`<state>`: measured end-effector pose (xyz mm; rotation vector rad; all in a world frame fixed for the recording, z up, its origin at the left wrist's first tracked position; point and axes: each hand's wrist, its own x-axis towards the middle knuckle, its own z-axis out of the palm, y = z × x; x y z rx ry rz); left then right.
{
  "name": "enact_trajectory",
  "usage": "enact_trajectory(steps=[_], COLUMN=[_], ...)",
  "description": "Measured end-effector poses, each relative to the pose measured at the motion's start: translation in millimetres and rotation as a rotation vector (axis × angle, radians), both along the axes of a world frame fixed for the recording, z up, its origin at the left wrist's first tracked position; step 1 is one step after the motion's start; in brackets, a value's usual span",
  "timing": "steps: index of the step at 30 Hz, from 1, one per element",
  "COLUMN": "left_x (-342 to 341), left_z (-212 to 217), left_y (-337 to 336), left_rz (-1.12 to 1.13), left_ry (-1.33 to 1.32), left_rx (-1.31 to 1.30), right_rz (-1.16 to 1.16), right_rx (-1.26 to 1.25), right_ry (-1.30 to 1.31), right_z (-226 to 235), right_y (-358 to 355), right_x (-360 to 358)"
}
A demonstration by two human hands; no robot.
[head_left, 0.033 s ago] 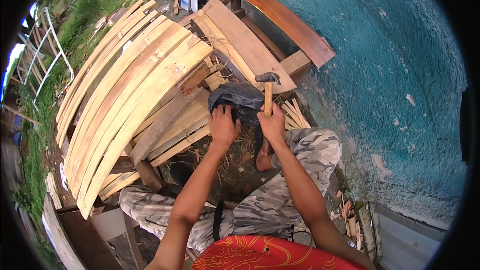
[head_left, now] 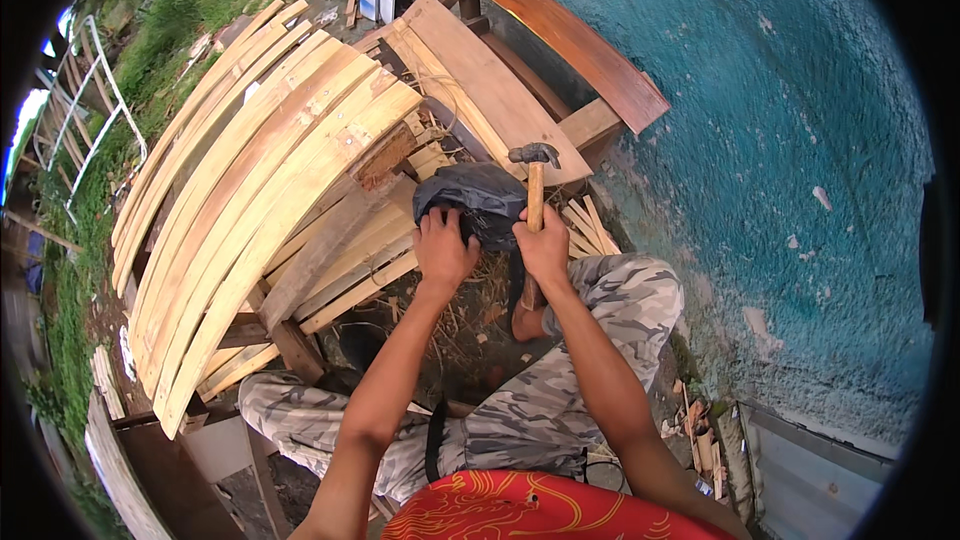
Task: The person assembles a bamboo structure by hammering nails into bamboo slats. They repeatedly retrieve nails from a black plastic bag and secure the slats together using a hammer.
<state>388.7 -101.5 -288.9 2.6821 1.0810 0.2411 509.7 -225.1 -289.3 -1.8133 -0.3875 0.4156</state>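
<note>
A crumpled black plastic bag lies on wood in front of me. My left hand grips its near left edge, fingers curled into the plastic. My right hand is closed around the wooden handle of a hammer, held upright with its dark metal head above the bag's right side. That hand also rests against the bag. My knees in camouflage trousers are bent just below both hands.
A stack of long pale planks fills the left. A wide board and a brown bench plank lean by the teal wall. Thin wood strips and dry straw lie near my knees. A white metal frame stands on the grass.
</note>
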Motion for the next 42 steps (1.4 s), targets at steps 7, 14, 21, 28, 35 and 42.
enact_trajectory(steps=[7,14,21,28,35,42], left_x=[14,21,24,26,31,25], left_z=[-3,5,5,-5,-21,-2], left_y=[19,24,17,12,43,81], left_rz=[0.09,0.097,0.1,0.052,0.204,0.113], left_ry=[-0.028,0.045,0.069,0.006,-0.147,-0.24], left_rx=[0.07,0.093,0.13,0.036,-0.129,-0.314], right_rz=[0.017,0.058,0.059,0.06,0.049,0.065], right_rx=[0.022,0.042,0.065,0.026,0.072,0.091], right_ry=[0.072,0.057,0.1,0.072,0.13,0.065], right_z=[2,3,6,4,5,7], right_y=[5,6,6,8,7,10], right_x=[7,3,4,4,6,5])
